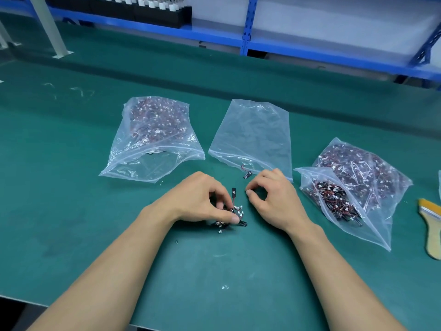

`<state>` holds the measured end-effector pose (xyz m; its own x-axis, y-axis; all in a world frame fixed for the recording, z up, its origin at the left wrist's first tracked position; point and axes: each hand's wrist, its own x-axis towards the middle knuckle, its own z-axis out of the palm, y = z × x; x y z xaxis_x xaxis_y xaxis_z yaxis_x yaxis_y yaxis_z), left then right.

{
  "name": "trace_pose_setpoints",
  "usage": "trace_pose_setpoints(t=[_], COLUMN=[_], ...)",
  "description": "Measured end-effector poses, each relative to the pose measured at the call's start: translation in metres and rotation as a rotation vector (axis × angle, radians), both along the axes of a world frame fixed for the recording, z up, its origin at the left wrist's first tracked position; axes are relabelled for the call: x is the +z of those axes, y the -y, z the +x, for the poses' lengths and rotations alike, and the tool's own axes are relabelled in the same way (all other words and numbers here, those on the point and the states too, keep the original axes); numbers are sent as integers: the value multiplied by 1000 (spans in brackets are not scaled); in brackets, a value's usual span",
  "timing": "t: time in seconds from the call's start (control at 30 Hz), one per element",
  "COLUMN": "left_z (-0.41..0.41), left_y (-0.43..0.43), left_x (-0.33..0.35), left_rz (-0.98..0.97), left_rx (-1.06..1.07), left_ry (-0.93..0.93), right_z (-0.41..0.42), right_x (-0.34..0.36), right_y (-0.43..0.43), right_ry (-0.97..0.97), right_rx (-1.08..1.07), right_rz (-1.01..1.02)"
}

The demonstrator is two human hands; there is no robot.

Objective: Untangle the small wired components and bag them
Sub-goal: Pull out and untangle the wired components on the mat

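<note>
A small tangle of black components with red wires and white plugs lies on the green mat. My left hand grips this clump between thumb and curled fingers. My right hand hovers just right of it, fingers curled, thumb and forefinger close together with nothing visible between them. One loose component lies at the mouth of a nearly empty clear bag in the middle. A full bag sits at the left. Another full bag lies open at the right.
A yellow-handled brush lies at the right edge. Small white plug bits are scattered on the mat near me. Blue shelving runs along the far side, and a grey post stands far left.
</note>
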<state>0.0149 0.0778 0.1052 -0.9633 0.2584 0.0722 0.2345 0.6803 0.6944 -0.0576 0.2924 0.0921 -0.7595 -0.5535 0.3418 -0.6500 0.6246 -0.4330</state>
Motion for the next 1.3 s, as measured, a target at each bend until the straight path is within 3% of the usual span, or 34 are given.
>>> trace_pose_setpoints(t=[0.2,0.37,0.6,0.73,1.3], left_z=[-3,-10,-12,-11,-10], left_y=[-2,-6,6,6,10], left_x=[-2,-8,-7,-7,-9], left_rz=[-25,-158,-157,-176,-19], left_rx=[130,127,268,220,247], left_ry=[-169,-164,-212,-187,-220], right_z=[-2,2,19,20,11], right_x=[0,2,0,0,-4], right_y=[2,-2,-11,-5,1], right_ry=[-5,-31,-30,-15,84], right_rx=[-36,-25,-4,-6,4], right_rz=[111,83,32,1,-54])
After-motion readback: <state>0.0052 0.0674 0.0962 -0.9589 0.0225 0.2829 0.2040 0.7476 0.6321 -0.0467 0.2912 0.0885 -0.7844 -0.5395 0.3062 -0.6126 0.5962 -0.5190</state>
